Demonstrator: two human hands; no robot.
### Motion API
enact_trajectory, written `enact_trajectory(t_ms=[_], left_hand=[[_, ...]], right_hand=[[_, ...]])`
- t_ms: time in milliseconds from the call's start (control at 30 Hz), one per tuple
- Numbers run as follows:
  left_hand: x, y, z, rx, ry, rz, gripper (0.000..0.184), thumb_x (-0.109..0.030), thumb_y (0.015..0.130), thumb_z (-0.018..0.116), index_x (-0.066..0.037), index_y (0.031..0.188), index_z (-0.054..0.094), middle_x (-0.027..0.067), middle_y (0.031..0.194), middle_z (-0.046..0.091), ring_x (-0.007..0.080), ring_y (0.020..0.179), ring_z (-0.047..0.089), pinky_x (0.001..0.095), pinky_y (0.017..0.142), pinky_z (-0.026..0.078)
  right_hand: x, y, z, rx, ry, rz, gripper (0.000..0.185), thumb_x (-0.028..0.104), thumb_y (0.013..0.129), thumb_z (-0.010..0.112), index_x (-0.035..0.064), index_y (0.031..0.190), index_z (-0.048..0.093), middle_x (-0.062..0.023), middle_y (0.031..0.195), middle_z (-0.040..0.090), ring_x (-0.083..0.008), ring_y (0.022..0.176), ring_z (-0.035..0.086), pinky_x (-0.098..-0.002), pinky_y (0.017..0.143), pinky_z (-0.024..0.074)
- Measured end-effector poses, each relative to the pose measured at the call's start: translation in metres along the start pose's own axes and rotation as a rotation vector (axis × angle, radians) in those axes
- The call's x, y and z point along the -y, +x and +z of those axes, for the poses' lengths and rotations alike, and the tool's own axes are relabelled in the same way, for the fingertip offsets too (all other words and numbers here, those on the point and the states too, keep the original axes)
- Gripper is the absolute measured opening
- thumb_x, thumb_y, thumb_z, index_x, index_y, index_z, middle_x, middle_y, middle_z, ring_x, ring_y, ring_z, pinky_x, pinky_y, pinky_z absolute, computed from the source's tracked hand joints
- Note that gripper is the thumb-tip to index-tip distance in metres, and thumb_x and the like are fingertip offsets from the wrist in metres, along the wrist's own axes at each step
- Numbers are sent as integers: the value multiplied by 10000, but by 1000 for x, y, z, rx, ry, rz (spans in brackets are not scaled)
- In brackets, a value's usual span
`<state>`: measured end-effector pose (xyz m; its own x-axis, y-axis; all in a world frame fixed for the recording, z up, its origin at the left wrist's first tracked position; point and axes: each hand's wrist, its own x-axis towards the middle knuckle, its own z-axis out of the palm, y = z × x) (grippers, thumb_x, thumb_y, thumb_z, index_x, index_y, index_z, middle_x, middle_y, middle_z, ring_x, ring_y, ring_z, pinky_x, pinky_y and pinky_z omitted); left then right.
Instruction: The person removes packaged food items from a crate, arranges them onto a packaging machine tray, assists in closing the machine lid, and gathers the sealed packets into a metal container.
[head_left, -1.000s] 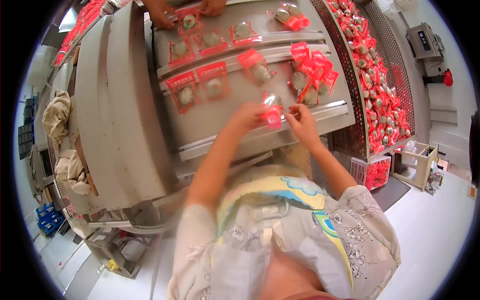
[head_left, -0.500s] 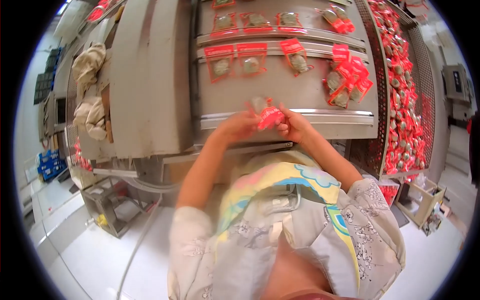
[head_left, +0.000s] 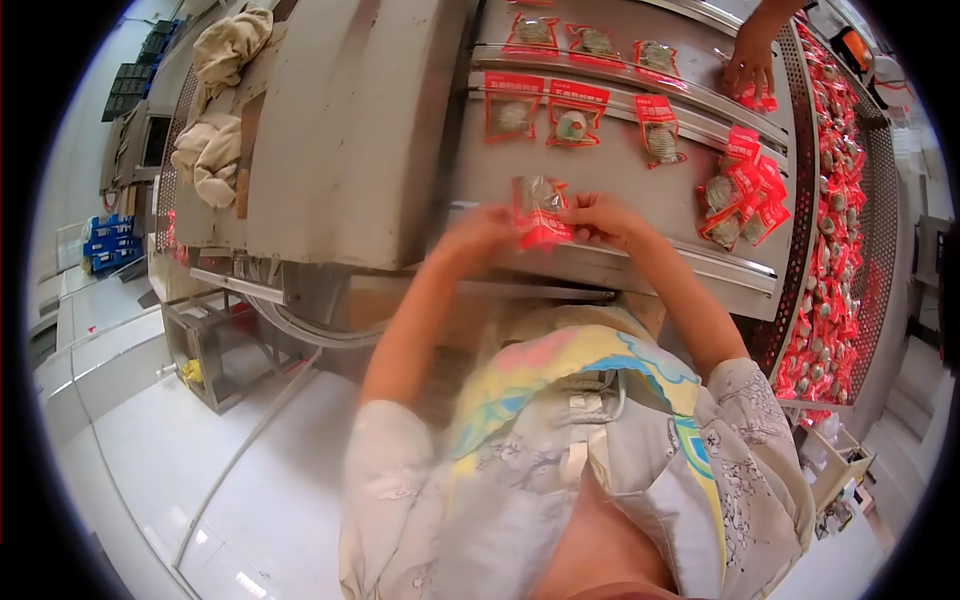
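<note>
A clear packet with red print and a greyish-green, rounded filling is held just above the front of the metal table. My right hand pinches its right edge between thumb and fingers. At the packet's left edge is my left hand, smeared by motion, so its grip does not show. Behind them, similar packets lie in a spaced row, among them a packet with a pale round filling and a tilted packet. A pile of packets lies to the right.
Metal rails cross the table. A perforated bin full of red packets stands at the right. Another person's hand touches a packet at the far right. A large metal housing and crumpled cloths are at left.
The view has shifted, so the table sits further right. The packet is now upright and flatter, its filling above the red band. Another person's hand has come in at the top right.
</note>
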<state>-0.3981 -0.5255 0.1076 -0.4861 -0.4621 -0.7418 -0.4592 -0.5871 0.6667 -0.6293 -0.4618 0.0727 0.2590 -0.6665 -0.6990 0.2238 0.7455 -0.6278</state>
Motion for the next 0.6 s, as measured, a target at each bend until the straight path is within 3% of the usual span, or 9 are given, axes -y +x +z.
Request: enact_trajectory(t_ms=[100,133,233,333,467,567,600], left_hand=[[12,23,-13,-178,391,286,209,-123,764,720,-25,923,628,-11,765,622,66,643,534,239,605,425],[7,20,-10,-325,584,284,229,-112,750,683,-23,950,618,50,781,649,170,725,610,328,670,469],[0,25,-8,-539,975,331,235,-117,751,652,-60,976,613,117,848,665,284,825,634,412,727,475],[0,29,-11,-580,986,332,228,-123,760,626,-87,985,612,141,911,661,365,902,604,475,753,465],[-6,33,-12,-607,1030,321,250,-156,771,645,-76,1004,603,149,938,663,366,919,609,454,763,479],[1,37,-27,-539,992,325,268,-158,785,640,-74,1036,601,151,957,666,355,932,617,425,784,489],[3,39,-31,-503,954,323,274,-156,789,637,-73,1049,600,149,964,667,349,936,621,417,790,491]], right_hand=[[6,10,-1,-148,-330,-142,235,216,771,763,54,738,596,-4,586,565,-71,472,490,-229,408,359],[8,12,7,-211,-387,-166,238,209,775,760,41,730,598,-12,583,572,-73,467,493,-225,405,360],[-8,43,9,-307,-434,-267,262,214,776,756,19,704,597,-34,579,589,-87,464,516,-243,415,391],[-19,62,12,-372,-499,-324,276,238,763,762,17,706,605,-54,582,602,-102,464,538,-266,431,421],[-23,74,15,-511,-665,-414,291,263,734,777,19,694,624,-68,579,609,-116,474,556,-287,445,436],[-17,71,14,-424,-641,-330,362,328,651,798,3,652,638,-138,611,628,-220,584,631,-361,591,488],[-17,68,14,-372,-651,-311,359,323,649,799,1,651,641,-139,615,628,-217,580,624,-362,589,485]])
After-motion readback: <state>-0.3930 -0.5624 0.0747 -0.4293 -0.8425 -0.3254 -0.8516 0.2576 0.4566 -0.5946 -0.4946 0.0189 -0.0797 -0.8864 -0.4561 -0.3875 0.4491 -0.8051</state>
